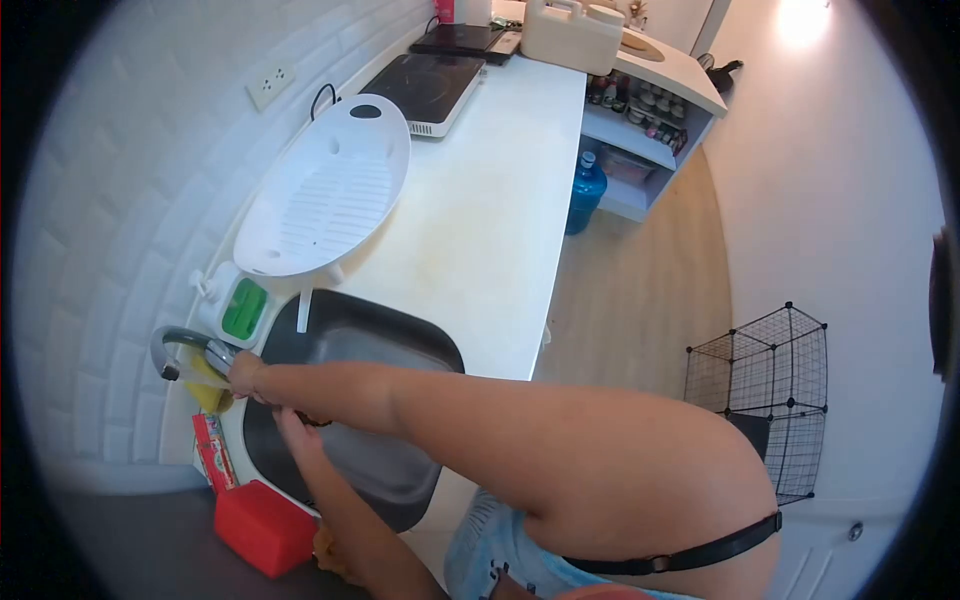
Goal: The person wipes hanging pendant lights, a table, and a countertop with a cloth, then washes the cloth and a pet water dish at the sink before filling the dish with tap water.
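Observation:
Above the dark sink (400,470), my right hand (243,375) is beside the curved metal tap (185,338), its fingers curled; what they hold, if anything, I cannot make out. Water runs from the spout next to it. My left hand (289,420) is over the sink, close beneath my right forearm, which partly hides its fingers. A small dark and orange-brown thing (316,421) shows beside it; its kind is unclear. A yellow cloth-like thing (208,393) lies behind the tap, and a green sponge (243,308) sits in a white holder.
A white oval drying rack (335,190) stands past the sink, its spout over the basin. Beyond are an induction cooker (425,85) and a beige jug (570,38). A red container (265,528) is near my left arm. A wire cage (765,370) and blue water bottle (587,192) stand lower.

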Tool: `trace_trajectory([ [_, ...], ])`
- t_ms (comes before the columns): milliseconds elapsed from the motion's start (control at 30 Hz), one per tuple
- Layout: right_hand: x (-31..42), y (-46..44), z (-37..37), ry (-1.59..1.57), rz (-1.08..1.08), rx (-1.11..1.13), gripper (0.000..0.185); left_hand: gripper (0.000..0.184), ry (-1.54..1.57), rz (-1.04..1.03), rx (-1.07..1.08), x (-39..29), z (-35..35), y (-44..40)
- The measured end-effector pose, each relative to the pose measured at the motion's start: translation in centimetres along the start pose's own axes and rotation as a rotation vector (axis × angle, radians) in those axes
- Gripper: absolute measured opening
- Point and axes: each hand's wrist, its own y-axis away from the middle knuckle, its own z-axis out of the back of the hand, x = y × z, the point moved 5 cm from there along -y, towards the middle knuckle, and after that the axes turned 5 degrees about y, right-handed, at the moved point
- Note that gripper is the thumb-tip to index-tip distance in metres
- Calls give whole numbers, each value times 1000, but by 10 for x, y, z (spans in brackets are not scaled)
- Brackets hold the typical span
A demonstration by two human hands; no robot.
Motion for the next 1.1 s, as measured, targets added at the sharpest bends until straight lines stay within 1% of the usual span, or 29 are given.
trace_trajectory([
  [67, -1, 25, 15, -327, -161, -259, 25, 40, -57, 1, -49, -3, -5, 2],
  [100, 1, 35, 20, -323, -156, -255, 25, 40, -116, -3, -90, -6, -6, 1],
  [133, 1, 42, 23, -404, -144, -230, 23, 40, -112, -8, -93, 0, 1, -7],
  [167, 2, 49, 26, -484, -136, -203, 21, 42, -251, -75, -106, 7, 10, -16],
  [200, 1, 50, 29, -479, -134, -198, 21, 43, -389, -141, -118, 8, 18, -25],
  [233, -3, 50, 20, -429, -136, -58, 25, 43, -383, -139, -125, 4, 22, -33],
  [267, -7, 50, 12, -373, -129, 82, 30, 51, -671, -27, -62, 6, 24, -41],
  [300, -9, 52, 0, -333, -90, 209, 28, 60, -954, 101, -3, 13, 29, -42],
  [367, -20, 49, -1, -278, 4, 374, 25, 46, -1041, -162, 112, 10, 18, -34],
  [400, -26, 47, -2, -270, 53, 436, 23, 50, -1026, -152, 25, 23, 27, -44],
  [433, -29, 45, -7, -264, 98, 494, 21, 67, -913, -217, 125, 35, 47, -60],
  [467, -31, 39, -13, -258, 136, 545, 19, 50, -998, -187, 20, 53, 53, -59],
  [500, -35, 33, -22, -259, 161, 580, 18, 47, -690, -175, 25, -3, 0, -2],
  [533, -40, 24, -31, -272, 169, 599, 16, 47, -732, -356, -98, 12, 20, -21],
  [567, -58, 5, -49, -297, 204, 612, 14, 47, -576, -358, 52, 15, 23, -32],
  [600, -4, 59, -11, -351, -146, 476, 18, 42, -697, -354, -28, -13, 5, -6],
  [667, 9, 70, 5, -240, -142, 446, 18, 35, -593, -462, -53, -9, 14, -16],
  [700, -2, 48, -2, -102, 81, 387, 12, 35, -596, -456, -80, -12, 16, -13],
  [767, -14, 21, -6, 33, 304, 323, 10, 32, -696, -400, -197, -27, 16, -6],
  [800, -20, 13, -4, 215, 295, 332, 12, 32, -696, -387, -201, -29, 21, -9],
  [867, -13, 34, 1, 393, 285, 348, 15, 34, -844, -240, -410, -36, 40, -3],
  [900, 2, 62, 14, 13, 42, 313, 16, 36, -1022, -119, -489, -52, 34, 14],
  [933, 8, 81, 23, -365, -203, 266, 18, 36, -1022, -115, -491, -48, 42, 12],
  [967, 11, 84, 22, -346, -195, 348, 22, 38, -1114, -122, -505, -42, 57, 7],
  [1000, 12, 85, 23, -346, -197, 352, 22, 40, -1205, -130, -518, -48, 56, 13],
  [1033, 12, 87, 20, -356, -210, 406, 20, 40, -1208, -130, -514, -50, 54, 16],
  [1067, 14, 90, 18, -365, -223, 468, 19, 42, -1242, -58, -464, -49, 52, 20],
  [1100, 12, 87, 18, -366, -223, 471, 19, 43, -1275, 11, -412, -48, 48, 23],
])
